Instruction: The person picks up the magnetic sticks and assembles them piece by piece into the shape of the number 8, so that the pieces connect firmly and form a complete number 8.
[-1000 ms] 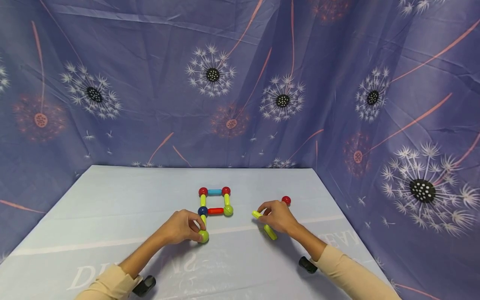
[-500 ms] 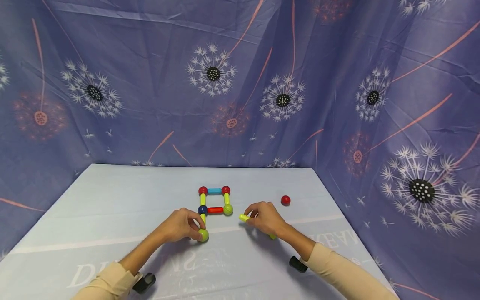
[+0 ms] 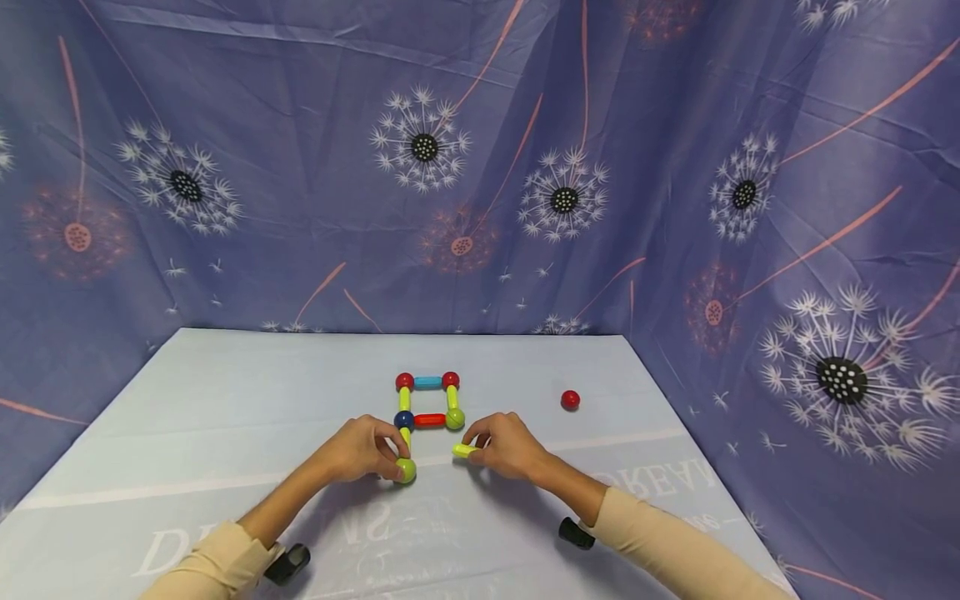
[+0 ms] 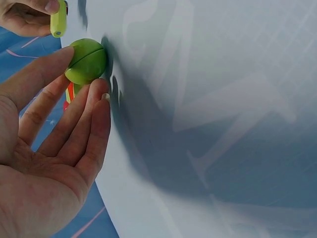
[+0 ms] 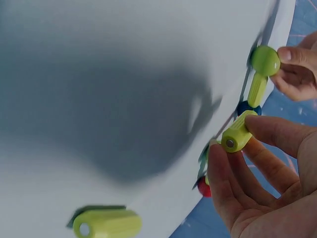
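Observation:
My left hand (image 3: pixel 365 450) pinches a green ball (image 4: pixel 86 61) at the near end of a magnetic ball-and-rod figure. From that ball a yellow-green rod (image 5: pixel 257 90) runs to a dark blue ball (image 3: pixel 403 420). Beyond it, a red rod (image 3: pixel 430 420), a light blue rod (image 3: pixel 427 382), two yellow-green rods, two red balls and a second green ball (image 3: pixel 454 418) form a square. Between thumb and fingers, my right hand (image 3: pixel 504 446) holds a loose yellow-green rod (image 5: pixel 237 132), its metal end showing, just right of the left hand's ball.
A lone red ball (image 3: pixel 570 400) sits on the white-covered table (image 3: pixel 300 367) to the right. Another yellow-green rod (image 5: pixel 107 223) lies near the right hand, hidden in the head view. A patterned purple cloth (image 3: pixel 315 167) hangs behind and along the sides.
My right hand has carried the yellow-green rod leftward and slightly nearer, toward the green ball under the left hand. The left hand stays in place on that ball.

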Available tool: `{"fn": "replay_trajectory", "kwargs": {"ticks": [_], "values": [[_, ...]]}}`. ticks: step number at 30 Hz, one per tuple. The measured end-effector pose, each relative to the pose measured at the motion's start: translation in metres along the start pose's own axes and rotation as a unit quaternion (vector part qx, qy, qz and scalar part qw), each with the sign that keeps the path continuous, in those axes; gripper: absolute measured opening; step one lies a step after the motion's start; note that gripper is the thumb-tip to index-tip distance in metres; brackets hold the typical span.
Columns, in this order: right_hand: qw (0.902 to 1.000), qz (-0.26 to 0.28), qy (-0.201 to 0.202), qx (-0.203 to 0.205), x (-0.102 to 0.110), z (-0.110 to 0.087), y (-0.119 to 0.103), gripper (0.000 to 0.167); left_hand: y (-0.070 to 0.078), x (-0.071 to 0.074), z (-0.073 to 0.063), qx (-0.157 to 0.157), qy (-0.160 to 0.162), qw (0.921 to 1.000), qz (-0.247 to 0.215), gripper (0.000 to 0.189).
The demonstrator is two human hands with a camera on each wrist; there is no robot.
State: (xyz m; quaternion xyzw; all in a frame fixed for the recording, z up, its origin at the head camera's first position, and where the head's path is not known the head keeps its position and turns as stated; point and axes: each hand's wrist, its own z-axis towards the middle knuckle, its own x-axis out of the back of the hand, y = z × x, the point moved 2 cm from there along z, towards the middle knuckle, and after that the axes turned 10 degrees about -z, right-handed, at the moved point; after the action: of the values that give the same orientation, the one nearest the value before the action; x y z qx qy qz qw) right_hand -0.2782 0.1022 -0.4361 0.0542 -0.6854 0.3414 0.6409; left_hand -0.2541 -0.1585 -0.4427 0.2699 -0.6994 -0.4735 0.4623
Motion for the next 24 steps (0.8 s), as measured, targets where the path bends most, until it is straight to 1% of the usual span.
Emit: {"fn": "replay_trajectory", "kwargs": {"ticks": [5,16,24], "values": [[0.9999,-0.005,-0.012,-0.002,-0.006,0.003,-0.007,0.014,0.001,0.000,0.000,0.005,-0.002,1.0000,-0.004,0.021],[0.9984,0.003,-0.050,-0.027,-0.015,0.006,-0.022,0.015,0.000,0.000,0.001,-0.006,-0.007,1.0000,-0.002,0.020],[0.9986,0.003,-0.051,-0.014,-0.021,0.008,-0.027,0.014,0.000,0.001,0.002,-0.001,-0.006,1.0000,-0.001,0.021]]}}
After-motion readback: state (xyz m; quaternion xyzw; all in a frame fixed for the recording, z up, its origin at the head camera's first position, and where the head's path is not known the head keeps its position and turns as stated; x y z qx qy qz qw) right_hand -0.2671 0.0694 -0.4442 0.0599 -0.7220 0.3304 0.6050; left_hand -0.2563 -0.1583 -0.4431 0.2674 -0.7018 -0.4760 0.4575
